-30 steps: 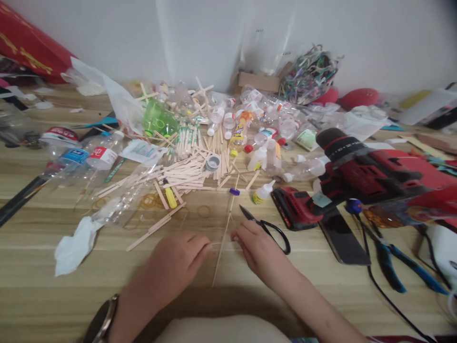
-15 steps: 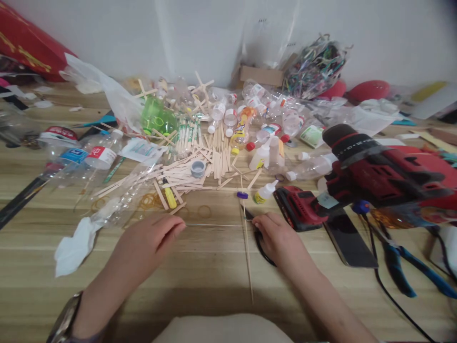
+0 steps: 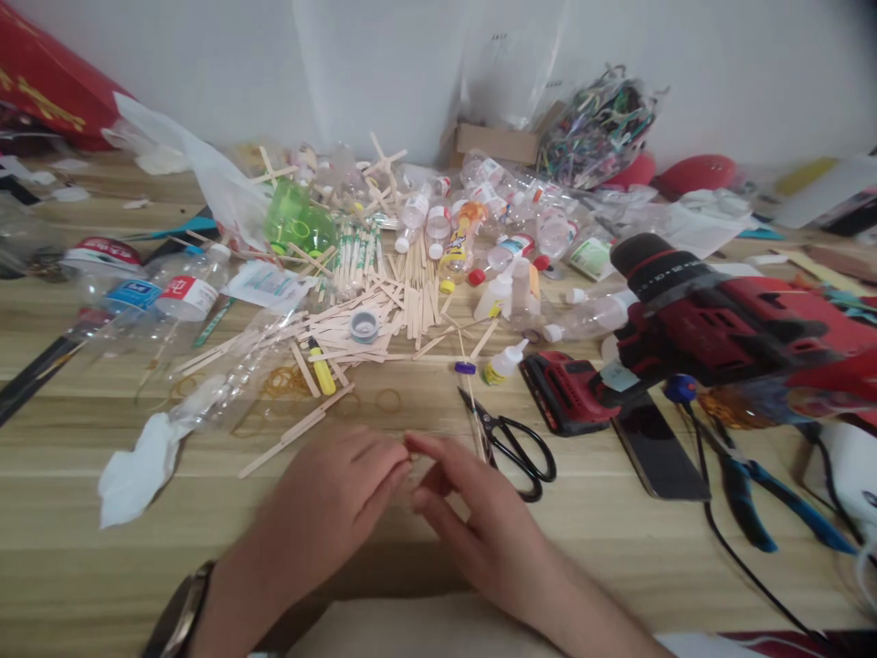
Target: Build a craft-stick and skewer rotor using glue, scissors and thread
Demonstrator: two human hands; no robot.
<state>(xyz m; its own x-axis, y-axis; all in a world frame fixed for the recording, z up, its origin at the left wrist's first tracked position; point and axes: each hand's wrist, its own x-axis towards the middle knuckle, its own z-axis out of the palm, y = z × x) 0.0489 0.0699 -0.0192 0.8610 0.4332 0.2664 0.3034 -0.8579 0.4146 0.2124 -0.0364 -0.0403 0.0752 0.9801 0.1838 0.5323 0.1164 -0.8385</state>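
Note:
My left hand (image 3: 343,493) has its fingers pinched together over the middle of the table's front part. A thin thread seems to run from its fingertips, only faintly visible now. My right hand (image 3: 486,521) meets these fingertips with its index finger, thumb and finger apart. Just beyond it lies a thin wooden skewer (image 3: 474,413) with a purple bottle cap (image 3: 465,367) on it, its near end hidden behind the hand. Black-handled scissors (image 3: 511,445) lie beside the skewer, right of my hands.
A red cordless drill (image 3: 726,320) stands at the right, near a phone (image 3: 661,448) and blue-handled pliers (image 3: 746,503). Wooden sticks (image 3: 343,338), a yellow-handled tool (image 3: 321,367), a glue bottle (image 3: 503,364) and several plastic bottles (image 3: 192,297) spread behind my hands.
Both hands have come together in the middle; before, they were apart with the thread stretched between them. My right hand moved left off the scissors, now uncovered, and its thumb and finger parted.

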